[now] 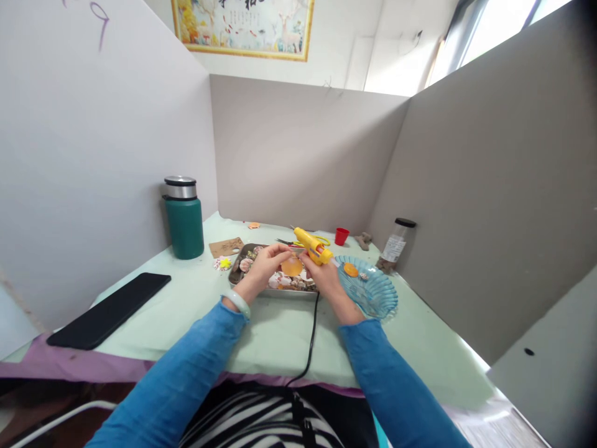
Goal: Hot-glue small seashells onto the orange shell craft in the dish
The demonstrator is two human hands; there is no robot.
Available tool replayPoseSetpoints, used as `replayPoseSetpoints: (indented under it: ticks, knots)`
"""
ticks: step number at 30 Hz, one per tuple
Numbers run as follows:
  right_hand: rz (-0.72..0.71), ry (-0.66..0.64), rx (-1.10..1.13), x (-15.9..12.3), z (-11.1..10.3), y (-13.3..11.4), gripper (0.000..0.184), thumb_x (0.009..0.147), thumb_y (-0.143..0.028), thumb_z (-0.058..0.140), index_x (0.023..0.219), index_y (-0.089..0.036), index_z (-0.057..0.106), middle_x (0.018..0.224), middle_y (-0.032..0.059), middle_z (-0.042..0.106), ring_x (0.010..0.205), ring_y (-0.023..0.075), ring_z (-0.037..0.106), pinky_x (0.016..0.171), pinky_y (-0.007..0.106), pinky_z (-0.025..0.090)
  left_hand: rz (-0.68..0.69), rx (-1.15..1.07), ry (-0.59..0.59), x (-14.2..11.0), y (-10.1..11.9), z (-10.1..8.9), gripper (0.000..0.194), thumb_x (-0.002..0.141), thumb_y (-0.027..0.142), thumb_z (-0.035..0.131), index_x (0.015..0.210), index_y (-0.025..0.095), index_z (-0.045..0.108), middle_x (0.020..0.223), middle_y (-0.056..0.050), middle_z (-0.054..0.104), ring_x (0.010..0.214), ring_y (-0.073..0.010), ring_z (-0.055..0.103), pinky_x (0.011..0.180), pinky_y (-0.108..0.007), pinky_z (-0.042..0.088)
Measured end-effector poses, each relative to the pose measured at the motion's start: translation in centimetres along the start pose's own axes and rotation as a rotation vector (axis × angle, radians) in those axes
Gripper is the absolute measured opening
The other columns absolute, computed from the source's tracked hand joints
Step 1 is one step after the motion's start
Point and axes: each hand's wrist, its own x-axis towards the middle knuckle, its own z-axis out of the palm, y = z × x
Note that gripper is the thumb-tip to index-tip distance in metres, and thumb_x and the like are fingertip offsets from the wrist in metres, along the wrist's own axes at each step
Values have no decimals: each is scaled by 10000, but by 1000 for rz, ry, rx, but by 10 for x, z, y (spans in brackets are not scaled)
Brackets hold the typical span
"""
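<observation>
Nearest, the black cord (313,339) trails over the table edge, leaving slack for the glue gun (311,244). And here are the hands: the left hand (267,262) pinches the orange disc (292,267) by its upper rim, seemingly leaving its face free, above the metal tray (284,294); the right hand (324,277) closes round the gun, nozzle pointing away. Shells sit within reach below. Beyond stands the red cup (342,237).

There are 2 hands (265,266) (323,275), 1 glue gun (310,244), 1 tray (280,292).
</observation>
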Motion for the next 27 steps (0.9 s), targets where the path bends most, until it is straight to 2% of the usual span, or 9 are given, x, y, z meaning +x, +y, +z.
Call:
replayPoseSetpoints:
  ticks: [4, 10, 14, 17, 22, 27]
  knots:
    - [6, 16, -4, 0, 0, 1, 254, 745, -445, 634, 765, -192, 645, 533, -19, 549, 526, 156, 543, 527, 278, 427, 3, -11, -3, 0, 0, 1, 244, 664, 341, 725, 803, 154, 654, 722, 2, 611, 635, -109, 543, 546, -211, 386]
    - [11, -10, -24, -2, -1, -6, 313, 745, -497, 647, 789, -187, 658, 499, -35, 535, 476, 133, 509, 492, 263, 419, -14, -120, 81, 2, -1, 1, 316, 627, 374, 761, 810, 152, 631, 678, 16, 602, 592, -104, 543, 540, -218, 409]
    - [53, -64, 18, 0, 2, -4, 277, 709, -463, 692, 766, -196, 644, 508, -32, 559, 450, 125, 502, 466, 259, 420, -14, -212, 125, 4, -1, -1, 370, 599, 385, 792, 835, 150, 629, 729, -3, 641, 623, -116, 578, 564, -229, 437]
    - [100, -71, 78, 2, 5, 0, 260, 688, -432, 707, 783, -200, 637, 544, -18, 594, 441, 131, 518, 447, 266, 430, 9, -233, 112, 4, -1, 0, 379, 605, 389, 800, 844, 146, 634, 768, -19, 662, 663, -127, 605, 606, -242, 467]
    - [59, 2, 123, 4, 6, 7, 218, 703, -397, 684, 800, -208, 635, 627, -1, 639, 505, 147, 570, 477, 271, 468, 4, -227, 68, 2, -3, 2, 357, 628, 333, 801, 890, 138, 657, 827, -41, 683, 726, -138, 637, 661, -254, 505]
    - [-19, 150, 83, 8, 6, 20, 275, 705, -402, 673, 871, -184, 647, 782, 39, 685, 668, 187, 630, 574, 296, 512, -63, -236, -23, 3, -3, 2, 385, 611, 301, 810, 920, 111, 681, 862, -89, 706, 759, -174, 666, 705, -307, 538]
